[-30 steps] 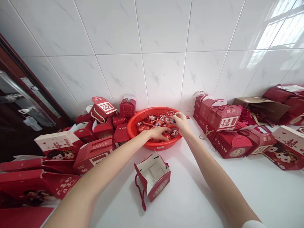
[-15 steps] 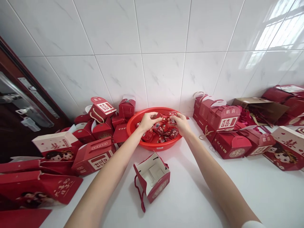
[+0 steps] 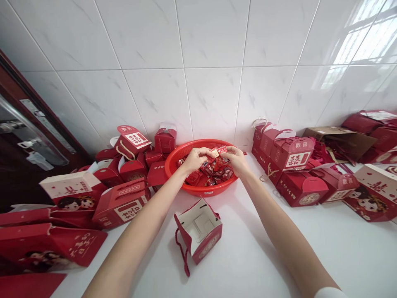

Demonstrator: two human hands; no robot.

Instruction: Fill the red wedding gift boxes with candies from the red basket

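Our left hand [image 3: 196, 159] has its thumb and fingers drawn together on a small cream-and-red packet [image 3: 215, 153], and our right hand [image 3: 237, 160] pinches a red patterned packet [image 3: 222, 150] just beside it; whether the two touch, we cannot tell. Both are held above the red plastic basket [image 3: 208, 191], where wrapped sweets [image 3: 219, 176] lie in a loose heap. On the white table [image 3: 251, 248], nearer to us than the basket, we have an open red box [image 3: 210, 245], its pale inside facing up and a dark red cord [image 3: 185, 261] hanging down its left side. Red gift boxes [image 3: 127, 205] crowd our left, and to our right more red cartons [image 3: 302, 188] stand stacked near the tiled wall [image 3: 214, 45], beside a brown cardboard box [image 3: 356, 142]
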